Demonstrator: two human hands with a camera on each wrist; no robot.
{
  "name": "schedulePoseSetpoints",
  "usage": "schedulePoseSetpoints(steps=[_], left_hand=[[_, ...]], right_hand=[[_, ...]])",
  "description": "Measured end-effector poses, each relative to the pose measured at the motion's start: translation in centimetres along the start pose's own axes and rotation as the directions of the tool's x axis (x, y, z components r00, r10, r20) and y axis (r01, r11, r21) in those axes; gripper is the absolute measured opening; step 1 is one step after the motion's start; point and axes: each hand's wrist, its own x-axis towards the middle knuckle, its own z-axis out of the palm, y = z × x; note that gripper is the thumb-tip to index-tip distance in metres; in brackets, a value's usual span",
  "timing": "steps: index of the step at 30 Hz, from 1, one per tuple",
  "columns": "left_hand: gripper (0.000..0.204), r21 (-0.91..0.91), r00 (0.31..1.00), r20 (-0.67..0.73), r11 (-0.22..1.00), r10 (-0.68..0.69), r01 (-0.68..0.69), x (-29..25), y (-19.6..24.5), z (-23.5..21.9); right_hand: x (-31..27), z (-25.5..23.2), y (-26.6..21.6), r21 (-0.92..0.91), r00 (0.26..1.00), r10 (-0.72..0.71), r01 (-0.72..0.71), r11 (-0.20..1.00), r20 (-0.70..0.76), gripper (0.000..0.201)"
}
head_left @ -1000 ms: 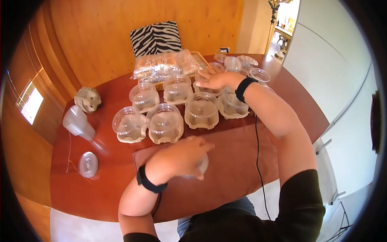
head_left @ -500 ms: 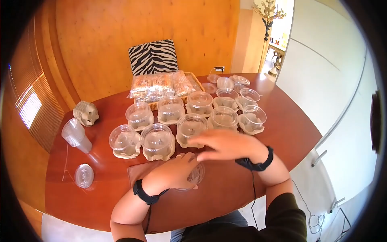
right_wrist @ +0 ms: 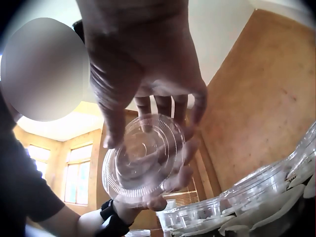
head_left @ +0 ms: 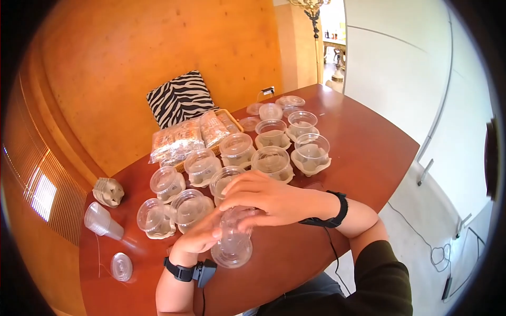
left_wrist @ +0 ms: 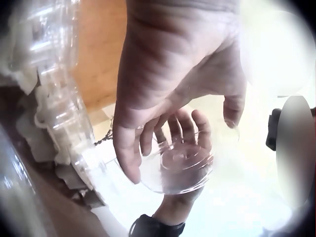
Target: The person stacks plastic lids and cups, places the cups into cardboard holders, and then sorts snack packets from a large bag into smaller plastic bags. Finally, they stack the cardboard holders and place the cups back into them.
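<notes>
Between my two hands is a clear round plastic lid [right_wrist: 143, 158] with a ribbed rim. In the head view my left hand [head_left: 197, 234] holds it from the left, thumb toward me. My right hand [head_left: 279, 200] reaches across from the right, its thumb and fingers at the lid's edge and covering part of it. Just below the hands shows another clear round piece [head_left: 232, 255]. Beyond them stand rows of clear plastic cups [head_left: 192, 208] in grey pulp holders [head_left: 311, 167], several topped with flat lids; my right hand hides part of one nearby cup.
At left are a pulp holder stack [head_left: 108, 192], nested clear cups [head_left: 104, 221] and a single lid [head_left: 122, 267]. Plastic-wrapped packs [head_left: 176, 139] lie in a wicker basket [head_left: 229, 118] at the back. More lids [head_left: 290, 101] lie far right. A black cable [head_left: 333, 253] hangs by my right wrist.
My right hand has come back from the rear cups toward me and joined the left hand at the lid. The left hand has turned, lifting the lid upright. The head view has shifted.
</notes>
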Motion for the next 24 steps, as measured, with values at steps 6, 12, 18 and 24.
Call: schedulePoseSetpoints(steps=[6, 12, 18, 24], left_hand=[[0.071, -0.119, 0.984, -0.107, 0.981, 0.14, -0.152, 0.7, -1.9, 0.8], [0.042, -0.127, 0.959, -0.27, 0.984, 0.087, -0.125, 0.8, -1.9, 0.8], [0.035, 0.048, 0.9, -0.436, 0.998, -0.011, 0.035, -0.2, -1.6, 1.9], [0.03, 0.111, 0.946, -0.307, 0.983, -0.104, 0.144, -0.3, -0.9, 0.4]], right_hand=[[0.0, 0.1, 0.4, 0.17, 0.959, 0.283, -0.276, 0.946, -0.017, 0.034], [0.2, 0.4, -0.4, -0.269, 0.99, 0.001, -0.039, 0.962, -0.139, 0.077], [-0.2, 1.2, -1.8, -0.278, 0.995, 0.014, 0.014, 0.96, 0.101, 0.101], [-0.6, 1.1, -1.8, -0.134, 0.981, 0.04, -0.014, 0.991, 0.192, 0.096]])
